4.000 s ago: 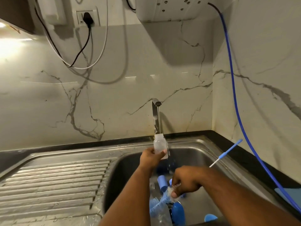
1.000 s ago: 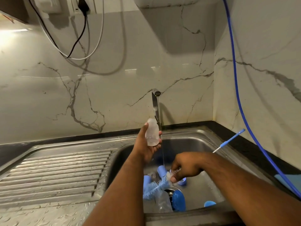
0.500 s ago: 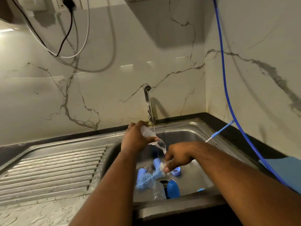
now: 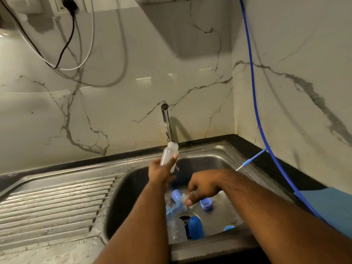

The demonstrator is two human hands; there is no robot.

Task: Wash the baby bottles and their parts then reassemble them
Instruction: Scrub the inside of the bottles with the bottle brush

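My left hand [image 4: 161,172] grips a small translucent baby bottle [image 4: 169,154] and holds it upright, its top just under the tap [image 4: 165,119]. Lower in the basin, my right hand [image 4: 202,187] grips the wire stem of a blue bottle brush [image 4: 174,208], whose thin blue handle end [image 4: 252,159] sticks out over the sink's right rim. On the sink floor lie a second clear bottle [image 4: 176,230], a blue cap [image 4: 195,227], a blue collar ring [image 4: 206,204] and a blue tubular part [image 4: 177,195].
The steel sink [image 4: 215,155] has a ribbed, wet drainboard [image 4: 55,204] on its left. A blue hose [image 4: 253,92] runs down the right wall to the black counter. A blue cloth [image 4: 323,204] lies at right. Cables hang at upper left.
My left hand has turned the bottle from tilted, mouth down over the basin, back to upright under the tap. My right hand stays low with the brush.
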